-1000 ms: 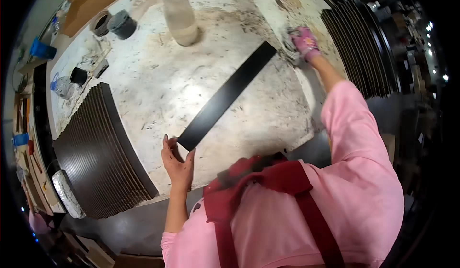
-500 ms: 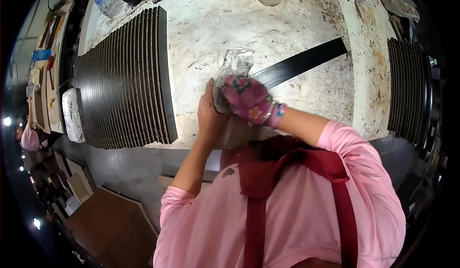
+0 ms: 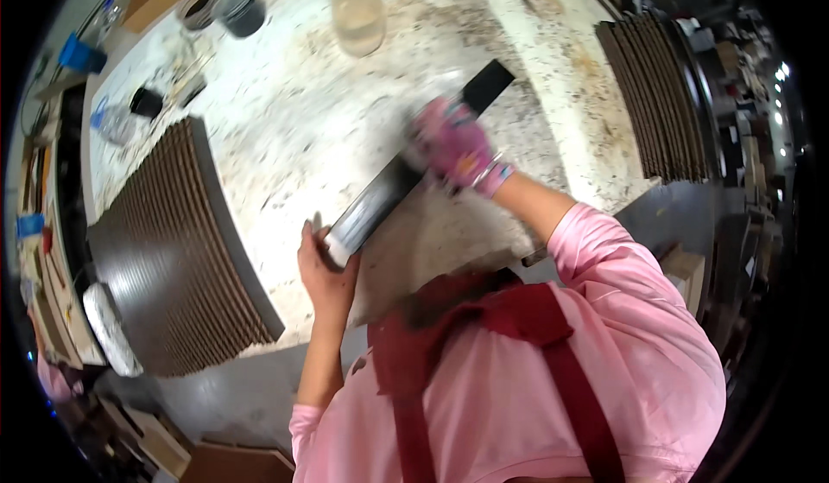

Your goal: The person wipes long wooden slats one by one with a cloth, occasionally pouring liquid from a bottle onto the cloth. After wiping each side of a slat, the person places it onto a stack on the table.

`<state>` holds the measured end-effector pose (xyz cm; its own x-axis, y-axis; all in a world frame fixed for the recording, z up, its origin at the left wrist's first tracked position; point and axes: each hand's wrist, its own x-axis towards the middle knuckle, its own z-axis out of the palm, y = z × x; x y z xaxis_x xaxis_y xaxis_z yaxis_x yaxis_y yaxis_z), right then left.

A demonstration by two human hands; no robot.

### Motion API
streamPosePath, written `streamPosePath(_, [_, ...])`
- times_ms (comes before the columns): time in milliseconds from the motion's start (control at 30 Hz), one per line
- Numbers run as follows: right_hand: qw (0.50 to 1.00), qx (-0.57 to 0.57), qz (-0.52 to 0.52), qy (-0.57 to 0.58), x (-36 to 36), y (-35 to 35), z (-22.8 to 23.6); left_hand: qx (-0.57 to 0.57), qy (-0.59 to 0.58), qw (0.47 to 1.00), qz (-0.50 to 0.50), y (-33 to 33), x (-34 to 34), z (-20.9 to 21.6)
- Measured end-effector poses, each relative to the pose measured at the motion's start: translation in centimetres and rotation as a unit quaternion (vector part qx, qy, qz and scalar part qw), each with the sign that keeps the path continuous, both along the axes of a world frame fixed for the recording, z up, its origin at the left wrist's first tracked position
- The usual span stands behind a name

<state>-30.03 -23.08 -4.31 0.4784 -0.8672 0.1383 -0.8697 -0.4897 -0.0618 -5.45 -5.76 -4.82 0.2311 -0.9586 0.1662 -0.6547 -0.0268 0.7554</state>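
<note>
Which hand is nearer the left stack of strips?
Left. The left hand is just right of the stack; the gloved right hand is farther right, over the black strip.

The near end of a black strip (image 3: 378,205) is held between the thumb and fingers of the left hand (image 3: 330,277); farther along, it is covered by the blurred, gloved right hand (image 3: 452,142). Slats (image 3: 177,258) are stacked on the stained table (image 3: 272,159).

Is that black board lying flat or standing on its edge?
Lying flat. The black board shows its broad face up on the table, with the left hand at one end.
</note>
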Motion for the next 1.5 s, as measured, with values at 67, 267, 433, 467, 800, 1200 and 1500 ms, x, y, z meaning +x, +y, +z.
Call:
streamPosePath(67, [0.978, -0.12, -0.018, -0.169, -7.9, -3.8, 2.1, 0.022, 0.037, 0.999, 0.002, -0.1, -0.5, 0.3])
streamPosePath(267, [0.963, 0.03, -0.239, -0.118, -16.7, -10.0, 2.8, 0.04, 0.073, 0.996, -0.013, 0.1, -0.3, -0.1])
streamPosePath(433, [0.988, -0.006, -0.09, -0.126, -11.1, -7.8, 0.5, 0.065, 0.07, 0.995, -0.029, -0.3, -0.9, 1.6])
streamPosePath(467, [0.986, 0.011, -0.114, -0.119, -11.5, -8.7, 1.0, 0.073, 0.068, 0.995, -0.031, -0.4, -1.0, 1.8])
streamPosePath(800, [0.99, 0.027, -0.11, -0.078, -14.2, -10.3, 1.7, 0.09, 0.186, 0.978, -0.015, -0.2, -1.2, 0.9])
streamPosePath(1200, [0.987, 0.017, -0.16, 0.007, -14.5, -12.3, 3.2, 0.087, 0.146, 0.985, -0.031, -0.2, -0.9, 0.6])
streamPosePath(1500, [0.961, 0.094, -0.191, -0.175, -17.9, -7.2, 1.5, 0.02, -0.123, 0.968, -0.219, -6.4, -1.7, 7.1])
